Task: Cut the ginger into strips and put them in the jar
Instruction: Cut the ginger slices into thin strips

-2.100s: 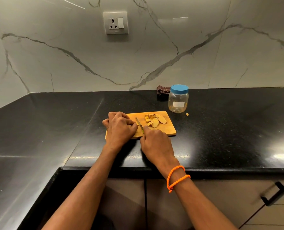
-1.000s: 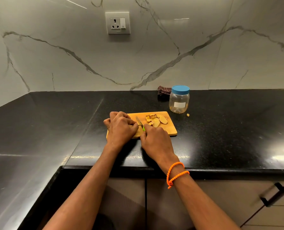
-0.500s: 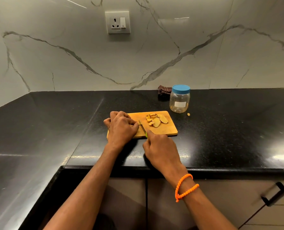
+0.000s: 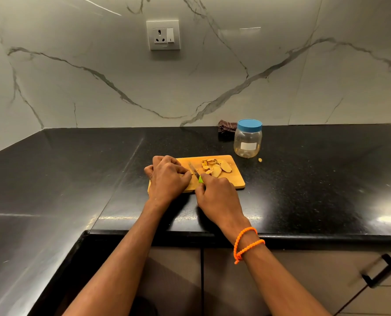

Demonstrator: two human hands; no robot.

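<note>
On the black tabletop [image 4: 304, 179] a wooden cutting board [image 4: 236, 179] carries a small heap of ginger slices [image 4: 216, 167] toward its far right part, and more ginger, hidden from view, seems to sit under the left hand [image 4: 167, 176], whose fingers are curled down onto the board as if pinning a piece in place; whether they actually pinch it cannot be told. The right hand [image 4: 217, 192] grips a small knife [image 4: 194, 171] by its green handle, fingers wrapped round it, the blade lying on the board just beside the left knuckles. The jar [image 4: 248, 142] stands just beyond the board's far right corner with its blue lid [image 4: 249, 125] on, so nothing can go in until that comes off; a tiny scrap [image 4: 260, 159] lies on the tabletop near its base. Ginger is firm and fibrous, light, a little damp and slick where cut, so thin slices will likely slide under the blade unless stacked flat and held down close to the cutting line, fingertips tucked back. Finished strips will be small and limp enough to cling to skin; gathering them in a loose pinch from the sides, or sweeping them off the board's edge over the jar's mouth, looks the surest way to take hold of them.
</note>
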